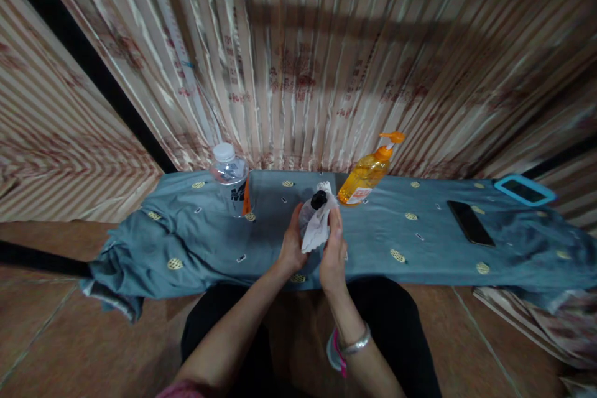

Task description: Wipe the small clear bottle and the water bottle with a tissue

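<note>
My left hand (292, 242) is wrapped round a small clear bottle with a black cap (318, 199), held upright over the blue-grey cloth (205, 242). My right hand (333, 249) presses a white tissue (318, 227) against the bottle's side, fingers closed on it. Both hands sit close together just above the near edge of the cloth. Most of the small bottle is hidden behind the tissue and my fingers.
An orange pump bottle (368, 174) lies tilted on the cloth just behind my hands. A clear water bottle with a white cap (229, 177) stands at the left. A black phone (470, 222) and a blue-framed phone (525, 189) lie at the right. Striped curtain behind.
</note>
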### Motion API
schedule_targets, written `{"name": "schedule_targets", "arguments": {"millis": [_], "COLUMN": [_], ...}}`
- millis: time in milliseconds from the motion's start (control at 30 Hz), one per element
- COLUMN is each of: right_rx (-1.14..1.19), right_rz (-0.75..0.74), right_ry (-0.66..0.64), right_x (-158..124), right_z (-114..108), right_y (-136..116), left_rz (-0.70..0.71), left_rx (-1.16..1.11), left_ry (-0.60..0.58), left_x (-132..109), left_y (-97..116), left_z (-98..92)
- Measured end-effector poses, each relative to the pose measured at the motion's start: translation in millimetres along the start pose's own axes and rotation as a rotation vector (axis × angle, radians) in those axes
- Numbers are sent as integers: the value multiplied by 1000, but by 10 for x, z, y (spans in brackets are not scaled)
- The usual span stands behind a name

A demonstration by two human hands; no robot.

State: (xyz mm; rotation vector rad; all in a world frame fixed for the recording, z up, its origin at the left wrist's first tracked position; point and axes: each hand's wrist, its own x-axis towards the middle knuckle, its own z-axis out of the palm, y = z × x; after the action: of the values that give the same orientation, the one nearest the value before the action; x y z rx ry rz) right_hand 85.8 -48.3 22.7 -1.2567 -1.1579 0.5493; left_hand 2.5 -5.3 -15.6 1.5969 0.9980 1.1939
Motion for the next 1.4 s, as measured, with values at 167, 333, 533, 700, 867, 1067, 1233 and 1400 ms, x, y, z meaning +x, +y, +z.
{"name": "schedule_targets", "arguments": {"millis": [167, 333, 533, 700, 867, 1067, 1233, 1400], "right_rx": [113, -158, -143, -151, -243, -289, -218, -197], "right_rz": [137, -90, -94, -76, -176, -270, -34, 95], "right_ry": [3, -114, -73, -118, -79, -52, -7, -30], "right_x": [283, 431, 222, -20, -11, 132, 59, -36], "right_z": [-183, -158, -23, -41, -66, -38, -28, -102], "right_y": [20, 41, 199, 183, 12, 44, 341, 362], "left_rz": [114, 204, 215, 114, 123, 23, 51, 106], "left_rx": [63, 172, 179, 119, 69, -34, 51, 176], "left_ry": [-45, -111, -84, -62, -68, -95, 8, 47], "left_x": [-88, -136, -81, 21, 77, 74, 106, 135], "left_y": [-118, -212, -178, -49, 34, 32, -20, -18], "left_z": [53, 71, 1, -67, -46, 23, 78, 108]}}
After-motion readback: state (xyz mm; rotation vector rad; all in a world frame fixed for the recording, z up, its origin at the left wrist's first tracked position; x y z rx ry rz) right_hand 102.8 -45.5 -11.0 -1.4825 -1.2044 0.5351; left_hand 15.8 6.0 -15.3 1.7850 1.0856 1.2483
